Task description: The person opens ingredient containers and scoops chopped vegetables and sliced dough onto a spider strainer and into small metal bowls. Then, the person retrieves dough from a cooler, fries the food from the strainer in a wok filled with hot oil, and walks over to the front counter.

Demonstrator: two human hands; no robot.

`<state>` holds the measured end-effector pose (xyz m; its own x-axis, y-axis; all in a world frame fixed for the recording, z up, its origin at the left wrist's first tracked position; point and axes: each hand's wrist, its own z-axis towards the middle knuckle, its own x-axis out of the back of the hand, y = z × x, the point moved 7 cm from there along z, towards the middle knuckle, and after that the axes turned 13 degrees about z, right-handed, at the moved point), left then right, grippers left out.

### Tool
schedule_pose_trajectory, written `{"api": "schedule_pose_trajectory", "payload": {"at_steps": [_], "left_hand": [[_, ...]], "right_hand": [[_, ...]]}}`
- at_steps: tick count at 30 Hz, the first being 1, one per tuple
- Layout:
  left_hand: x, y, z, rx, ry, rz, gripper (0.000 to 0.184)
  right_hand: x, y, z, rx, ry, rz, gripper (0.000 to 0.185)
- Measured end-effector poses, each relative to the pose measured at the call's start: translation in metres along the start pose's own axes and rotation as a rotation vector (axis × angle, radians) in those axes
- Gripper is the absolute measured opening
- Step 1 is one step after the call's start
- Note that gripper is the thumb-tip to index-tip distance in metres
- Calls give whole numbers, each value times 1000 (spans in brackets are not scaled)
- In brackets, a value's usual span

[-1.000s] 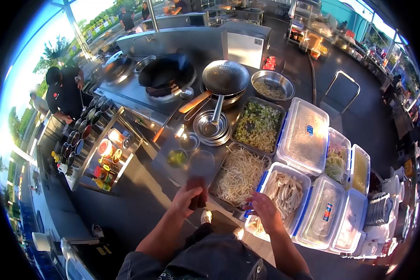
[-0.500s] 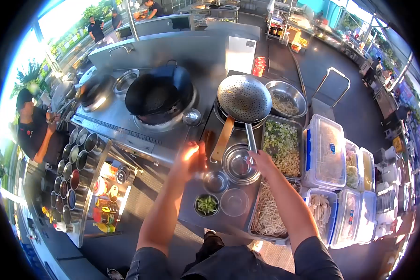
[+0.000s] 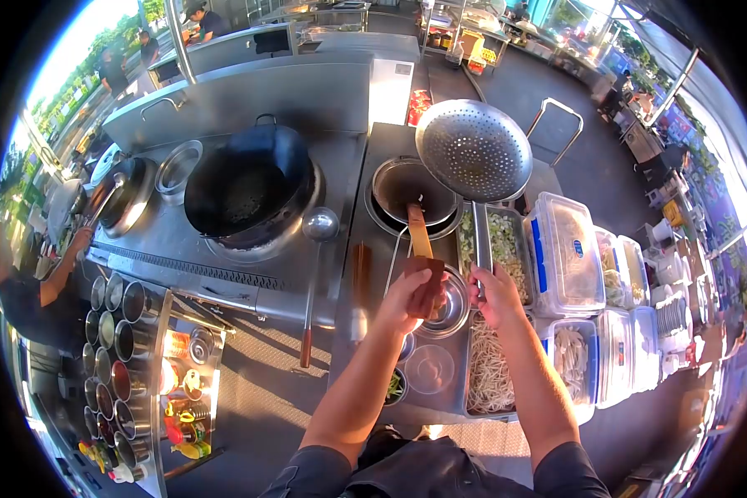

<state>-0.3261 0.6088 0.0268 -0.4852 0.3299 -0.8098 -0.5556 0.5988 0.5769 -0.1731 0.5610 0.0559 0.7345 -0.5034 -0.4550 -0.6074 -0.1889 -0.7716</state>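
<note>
At the far left of both hands, we note one co-worker in dark clothing [image 3: 35, 286]. To the left of and beyond our left hand, we locate one deep black metal wok [image 3: 245, 195]; between wok and hand lies one round steel ladle [image 3: 320, 224] with a brown grip end. Our left hand [image 3: 407, 300] is closed around the lower end of one light-brown wooden handle [image 3: 421, 239], which extends away over one dark round metal vessel [image 3: 393, 197]. Between the hands sit nested round steel bowls [image 3: 454, 314], too overlapped to count. Our right hand [image 3: 496, 296] grips the handle of one round perforated steel skimmer [image 3: 474, 149]; its head is beyond that hand. Just below the right hand are pale bean sprouts [image 3: 491, 378] in one metal tray. To its right we count six clear plastic boxes [image 3: 566, 270]; the largest bears one small blue label [image 3: 578, 246], its writing illegible.
</note>
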Motion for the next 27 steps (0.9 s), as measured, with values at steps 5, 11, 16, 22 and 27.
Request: {"api": "schedule_pose_trajectory", "payload": {"at_steps": [5,11,16,22,27], "left_hand": [[-23,8,-26,-12,-2,396,28],[14,58,-73,-95,226,556,22],[20,99,-112,-136,35,485,17],[89,126,-216,-163,412,448,35],[159,190,-296,-285,893,689,18]], "right_hand": [[-2,-12,3,141,119,-150,11],[-16,23,31,-45,73,-98,10],[-31,70,51,-235,11,22,10],[-15,98,47,-247,2,65,32],[48,70,35,55,46,-34,47]]}}
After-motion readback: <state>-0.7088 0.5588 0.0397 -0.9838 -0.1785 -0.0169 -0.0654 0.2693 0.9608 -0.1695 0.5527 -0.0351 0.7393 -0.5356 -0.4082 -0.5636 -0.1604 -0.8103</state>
